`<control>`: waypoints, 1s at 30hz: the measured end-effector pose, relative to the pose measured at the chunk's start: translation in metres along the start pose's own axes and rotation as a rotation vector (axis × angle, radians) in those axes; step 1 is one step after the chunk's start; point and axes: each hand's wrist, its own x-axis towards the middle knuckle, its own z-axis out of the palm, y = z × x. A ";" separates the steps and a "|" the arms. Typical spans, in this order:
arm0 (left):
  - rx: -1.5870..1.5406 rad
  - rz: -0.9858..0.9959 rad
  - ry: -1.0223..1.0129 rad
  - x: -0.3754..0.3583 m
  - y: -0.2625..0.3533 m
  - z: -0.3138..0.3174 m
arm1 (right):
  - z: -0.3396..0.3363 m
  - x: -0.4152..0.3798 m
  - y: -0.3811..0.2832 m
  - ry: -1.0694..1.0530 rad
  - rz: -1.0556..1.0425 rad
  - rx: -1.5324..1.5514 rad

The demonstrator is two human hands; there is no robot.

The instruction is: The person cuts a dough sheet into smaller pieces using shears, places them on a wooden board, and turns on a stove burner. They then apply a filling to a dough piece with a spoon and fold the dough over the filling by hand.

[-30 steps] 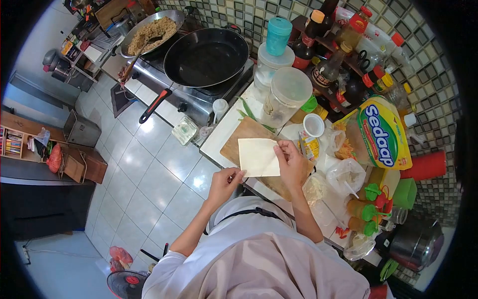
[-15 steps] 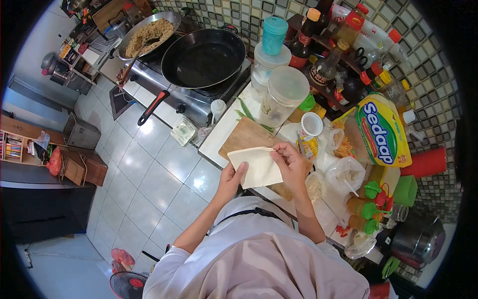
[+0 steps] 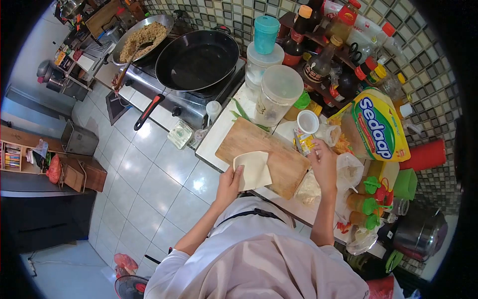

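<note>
The table bears a wooden board; the black pan sits at the board's 11 o'clock. At its 3 o'clock, the right hand has its fingers bunched beside a yellow packet, grip unclear. The left hand's fingers pinch the pale square sheet over its 7 o'clock edge.

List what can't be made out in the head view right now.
All head view:
Left hand: most fingers hidden behind the pale sheet.
Right hand: grip unclear, fingertips overlap the small yellow packet.
Packet print: too small.
Fan: cut off by bottom edge.
</note>
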 end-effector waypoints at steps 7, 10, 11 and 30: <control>0.157 -0.072 -0.041 0.007 0.014 -0.018 | 0.000 0.015 0.025 -0.350 0.065 -0.470; 0.201 -0.028 -0.038 0.008 0.016 -0.022 | 0.010 0.022 0.049 -0.337 0.182 -0.503; 0.168 -0.049 -0.040 0.008 0.016 -0.022 | 0.012 0.023 0.054 -0.338 0.175 -0.502; -0.128 -0.171 -0.031 0.012 -0.009 -0.023 | 0.009 0.027 0.057 -0.445 0.066 -0.671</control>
